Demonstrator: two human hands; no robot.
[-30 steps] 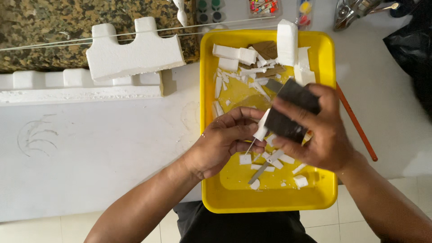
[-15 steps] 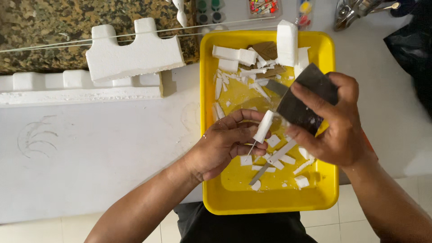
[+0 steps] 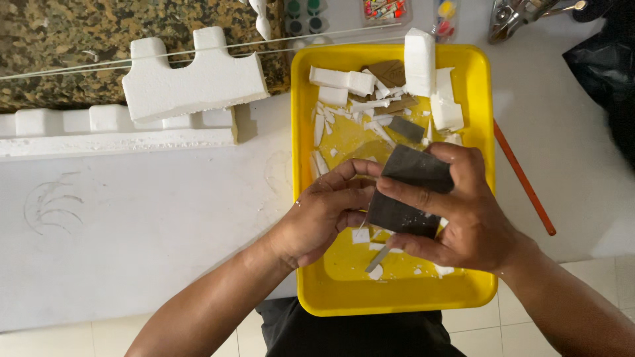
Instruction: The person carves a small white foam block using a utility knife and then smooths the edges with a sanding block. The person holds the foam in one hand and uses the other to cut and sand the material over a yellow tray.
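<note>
Big notched white foam block (image 3: 195,76) sits up top left w/ a long white foam strip (image 3: 112,132) just below it. My thin orange stick (image 3: 524,178) lies right of the tray. Paint pots (image 3: 305,14) and a metal tool (image 3: 522,13) along the far edge.

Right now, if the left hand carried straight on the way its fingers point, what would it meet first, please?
Probably the dark sanding block in the right hand; the left hand fingers already seem to touch it.
</note>
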